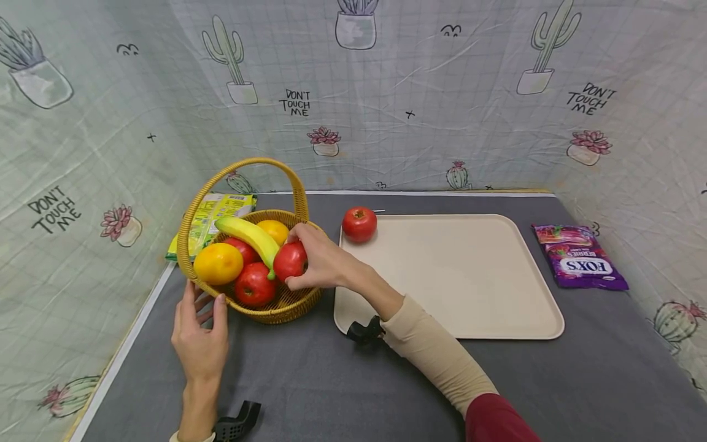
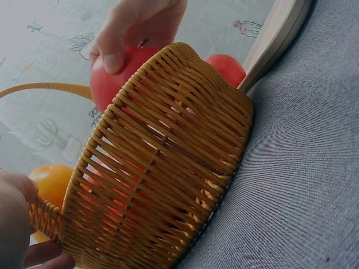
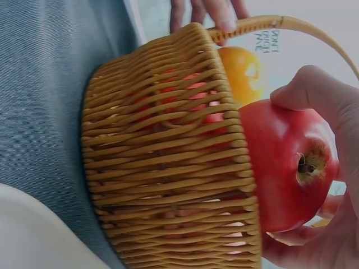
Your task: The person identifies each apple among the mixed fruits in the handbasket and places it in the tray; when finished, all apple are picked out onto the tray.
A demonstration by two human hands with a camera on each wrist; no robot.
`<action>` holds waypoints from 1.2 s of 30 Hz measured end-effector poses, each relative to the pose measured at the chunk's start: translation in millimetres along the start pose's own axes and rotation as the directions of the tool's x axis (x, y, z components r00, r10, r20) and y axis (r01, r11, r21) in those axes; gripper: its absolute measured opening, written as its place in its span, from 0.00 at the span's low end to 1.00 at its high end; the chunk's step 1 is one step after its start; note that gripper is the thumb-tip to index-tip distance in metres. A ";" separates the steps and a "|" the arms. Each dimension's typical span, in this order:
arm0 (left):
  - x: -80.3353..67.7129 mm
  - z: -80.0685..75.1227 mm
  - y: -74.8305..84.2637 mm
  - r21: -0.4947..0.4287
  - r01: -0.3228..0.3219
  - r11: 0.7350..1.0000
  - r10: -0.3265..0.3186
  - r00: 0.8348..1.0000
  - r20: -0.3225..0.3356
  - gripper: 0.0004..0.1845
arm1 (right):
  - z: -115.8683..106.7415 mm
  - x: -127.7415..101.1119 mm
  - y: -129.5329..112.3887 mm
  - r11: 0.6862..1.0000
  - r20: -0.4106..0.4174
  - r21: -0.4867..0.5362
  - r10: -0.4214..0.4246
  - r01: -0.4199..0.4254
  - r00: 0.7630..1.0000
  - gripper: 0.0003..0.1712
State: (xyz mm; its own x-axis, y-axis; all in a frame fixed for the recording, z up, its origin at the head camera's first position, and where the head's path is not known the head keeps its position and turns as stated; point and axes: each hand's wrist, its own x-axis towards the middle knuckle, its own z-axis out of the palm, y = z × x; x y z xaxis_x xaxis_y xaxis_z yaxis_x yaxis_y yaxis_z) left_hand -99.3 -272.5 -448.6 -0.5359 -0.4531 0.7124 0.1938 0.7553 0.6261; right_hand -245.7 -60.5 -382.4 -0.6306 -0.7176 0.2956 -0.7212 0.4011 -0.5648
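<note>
So the right hand (image 1: 320, 261) has its fingers and thumb curled round a red apple (image 1: 289, 261) sitting at the near-right edge of the wicker basket (image 1: 276, 310), right up against the rim. In the right wrist view you can see the apple is already above the weave, stalk end facing out, with the thumb over the top and the fingers underneath. The left hand (image 1: 200, 334) sits at the basket's near-left side, fingers fairly straight and resting against the wall and rim, not wrapped round anything, more like bracing it.

Inside the basket there's a banana (image 1: 251, 236) lying across the pile, touching the held apple, plus a second red apple (image 1: 254, 285) at the front, a yellow-orange fruit (image 1: 218, 263) on the left, and another one (image 1: 274, 231) further back. Behind the basket a green packet (image 1: 212, 221) lies on the counter (image 1: 309, 380). Right of the basket is a beige tray (image 1: 458, 276) with another red apple (image 1: 359, 224) on its far-left corner. Further right of the tray, a purple sweets bag (image 1: 579, 264).

What I'd worry about: the banana is leaning on the gripped apple, so pulling it out could tip the banana or let the other fruit roll. The basket looks light too, so if the left hand slips off, it could tilt or slide. And that apple on the tray corner is close to the edge, a bump could send it rolling off.
</note>
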 end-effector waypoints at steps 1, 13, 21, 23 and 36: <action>-0.2 0.0 0.1 -0.001 0.000 1.000 0.000 1.000 -0.001 0.34 | -2.2 -0.6 -0.2 1.000 0.005 0.002 0.005 -0.005 1.000 0.36; -0.6 -1.1 -0.7 0.021 0.011 1.000 -0.012 1.000 0.024 0.34 | -28.9 -14.1 0.7 0.995 0.027 0.012 0.103 -0.103 0.994 0.37; -0.1 0.2 0.6 0.010 0.003 1.000 -0.003 1.000 -0.003 0.34 | -41.8 -20.3 4.3 0.992 0.018 -0.009 0.128 -0.128 0.992 0.36; -0.5 0.2 0.8 0.011 0.004 1.000 -0.004 1.000 -0.002 0.34 | -44.5 -21.5 5.8 0.990 0.013 -0.017 0.137 -0.137 0.990 0.36; -0.8 -1.7 -0.5 0.038 0.029 0.999 -0.031 0.999 0.043 0.35 | -49.0 -21.6 16.8 0.986 0.008 -0.027 0.163 -0.163 0.987 0.37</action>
State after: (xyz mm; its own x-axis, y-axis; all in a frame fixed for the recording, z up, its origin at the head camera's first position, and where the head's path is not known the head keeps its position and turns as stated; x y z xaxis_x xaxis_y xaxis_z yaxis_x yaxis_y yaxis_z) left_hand -97.5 -273.3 -449.0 -0.5765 -0.4555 0.6783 0.1465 0.7591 0.6343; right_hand -258.2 -10.4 -360.5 -0.7373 -0.6473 0.1933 -0.6164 0.5274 -0.5847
